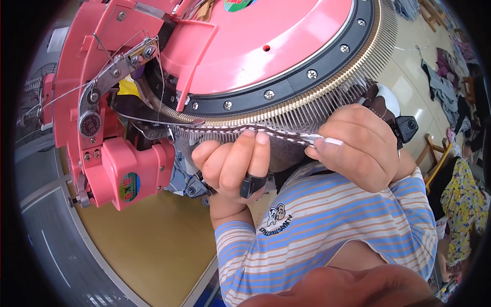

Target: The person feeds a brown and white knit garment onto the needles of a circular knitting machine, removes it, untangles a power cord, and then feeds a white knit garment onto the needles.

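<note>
Pink round machine [240, 61], plastic and metal, fills top of view. Brass-coloured curved needle ring [286, 105] runs along its near rim. Right hand [360, 146] closed, pinching right end of strip between thumb and finger. Left hand [232, 166] curled, two fingertips at strip's lower edge (can't tell if gripping). Dark brown knit strip with white stitch lines [276, 134] lies along needles, just below ring.
</note>
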`<state>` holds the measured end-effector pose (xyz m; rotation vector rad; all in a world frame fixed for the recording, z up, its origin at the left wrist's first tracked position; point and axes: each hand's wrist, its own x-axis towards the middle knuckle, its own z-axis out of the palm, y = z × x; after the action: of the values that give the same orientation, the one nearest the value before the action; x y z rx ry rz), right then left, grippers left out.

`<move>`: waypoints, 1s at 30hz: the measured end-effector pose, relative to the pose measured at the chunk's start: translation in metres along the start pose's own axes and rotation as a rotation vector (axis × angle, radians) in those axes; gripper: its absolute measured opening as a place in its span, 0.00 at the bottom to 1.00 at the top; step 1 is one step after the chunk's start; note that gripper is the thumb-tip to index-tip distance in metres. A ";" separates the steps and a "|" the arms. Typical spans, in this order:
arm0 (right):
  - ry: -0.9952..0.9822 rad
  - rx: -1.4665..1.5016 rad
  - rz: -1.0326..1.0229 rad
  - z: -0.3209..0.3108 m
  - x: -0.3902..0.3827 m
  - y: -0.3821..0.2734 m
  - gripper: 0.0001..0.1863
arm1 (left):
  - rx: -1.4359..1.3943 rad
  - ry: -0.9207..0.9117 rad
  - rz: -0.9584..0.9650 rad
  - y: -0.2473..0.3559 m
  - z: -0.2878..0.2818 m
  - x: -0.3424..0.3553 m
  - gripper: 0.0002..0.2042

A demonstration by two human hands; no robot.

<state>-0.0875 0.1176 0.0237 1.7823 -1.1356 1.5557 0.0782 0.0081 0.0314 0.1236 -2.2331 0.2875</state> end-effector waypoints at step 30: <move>-0.233 0.076 0.168 -0.031 0.005 0.001 0.17 | 0.012 0.077 0.050 0.007 0.009 0.007 0.11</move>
<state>-0.1049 0.1411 0.0349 2.0039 -1.3834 1.5321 0.0662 0.0127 0.0302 0.0627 -2.1603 0.3279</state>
